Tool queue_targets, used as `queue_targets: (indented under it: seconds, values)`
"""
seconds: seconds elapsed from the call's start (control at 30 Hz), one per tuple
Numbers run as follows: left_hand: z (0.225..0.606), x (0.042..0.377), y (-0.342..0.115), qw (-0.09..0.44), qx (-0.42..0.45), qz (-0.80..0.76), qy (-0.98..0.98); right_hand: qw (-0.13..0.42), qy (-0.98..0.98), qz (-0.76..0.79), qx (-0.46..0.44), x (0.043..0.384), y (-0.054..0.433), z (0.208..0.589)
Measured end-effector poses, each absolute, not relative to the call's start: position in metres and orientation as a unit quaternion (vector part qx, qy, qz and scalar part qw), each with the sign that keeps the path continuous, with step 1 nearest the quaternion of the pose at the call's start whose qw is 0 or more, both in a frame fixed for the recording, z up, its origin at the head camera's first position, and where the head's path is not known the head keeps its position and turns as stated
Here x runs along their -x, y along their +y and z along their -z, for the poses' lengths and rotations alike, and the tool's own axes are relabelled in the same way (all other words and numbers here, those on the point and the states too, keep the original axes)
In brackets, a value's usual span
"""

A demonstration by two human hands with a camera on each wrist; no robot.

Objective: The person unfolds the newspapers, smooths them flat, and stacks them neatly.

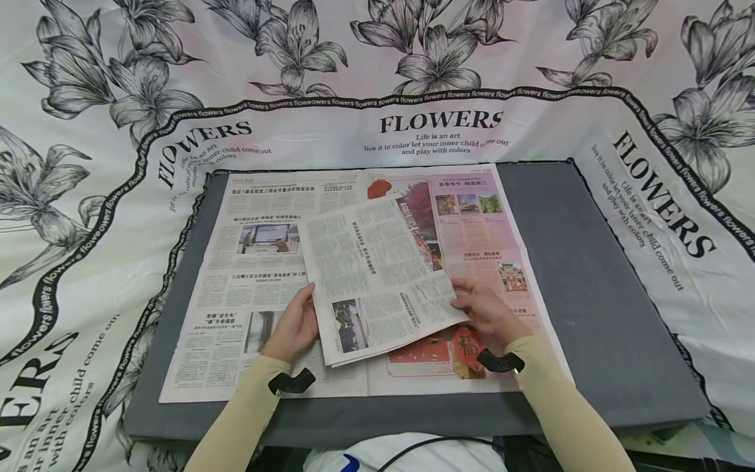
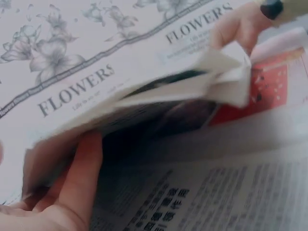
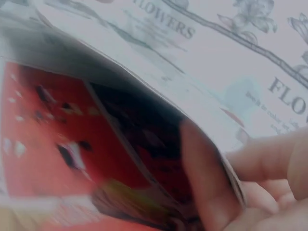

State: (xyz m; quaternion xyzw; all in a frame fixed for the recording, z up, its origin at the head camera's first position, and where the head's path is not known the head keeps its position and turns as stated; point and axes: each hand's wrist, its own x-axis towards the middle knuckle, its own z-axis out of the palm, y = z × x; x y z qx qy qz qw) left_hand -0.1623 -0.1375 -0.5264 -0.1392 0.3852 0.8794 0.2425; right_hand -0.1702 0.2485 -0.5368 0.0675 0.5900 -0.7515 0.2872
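A folded newspaper (image 1: 377, 275), printed in black with a small photo near its lower left, is held slightly tilted above a spread-out newspaper (image 1: 224, 354). At its left edge, my left hand (image 1: 297, 324) grips it. My right hand (image 1: 486, 314) pinches the opposite edge near the lower right corner. The left wrist view shows several loose layers of the folded newspaper (image 2: 163, 91) parting along the near edge, with a digit of the left hand (image 2: 77, 192) against its underside. From the right wrist, the right hand (image 3: 211, 187) has the sheet's edge between its digits.
Beneath the newspapers lies a dark grey mat (image 1: 601, 314), its surface showing mostly at the right. Around it spreads a white tablecloth (image 1: 318, 131) with black flower prints and lettering. Both wrists wear black straps, and a dark cable (image 1: 436, 440) crosses the person's white clothing.
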Motion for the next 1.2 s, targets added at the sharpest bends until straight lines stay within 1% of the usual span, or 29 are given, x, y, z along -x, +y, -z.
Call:
queue_targets:
  seconds: [0.03,0.17,0.27,0.4,0.57,0.7,0.83,1.0,1.2]
  values:
    - [0.525,0.162,-0.137,0.237,0.133,-0.88,0.388,0.275,0.592,0.754,-0.072,0.169,0.246,0.537]
    - [0.521,0.158,-0.134,0.244,0.109,-0.882,0.387,0.241,0.592,0.762,-0.102,0.164,0.233,0.538]
    - [0.518,0.154,-0.131,0.261,0.123,-0.874,0.39,0.223,0.593,0.764,-0.126,0.163,0.222,0.538]
    - [0.52,0.151,-0.13,0.264,0.14,-0.873,0.385,0.193,0.592,0.767,-0.155,0.163,0.211,0.538]
    - [0.531,0.149,-0.133,0.264,0.12,-0.905,0.311,0.159,0.582,0.776,-0.185,0.164,0.205,0.538]
    - [0.537,0.148,-0.134,0.271,0.117,-0.929,0.224,0.155,0.573,0.78,-0.198,0.165,0.199,0.539]
    - [0.541,0.147,-0.134,0.274,0.126,-0.935,0.184,0.15,0.571,0.78,-0.209,0.165,0.191,0.541]
    - [0.542,0.147,-0.133,0.265,0.132,-0.936,0.192,0.138,0.58,0.773,-0.216,0.165,0.182,0.54]
    - [0.541,0.147,-0.136,0.254,0.141,-0.929,0.229,0.145,0.592,0.765,-0.208,0.164,0.18,0.54]
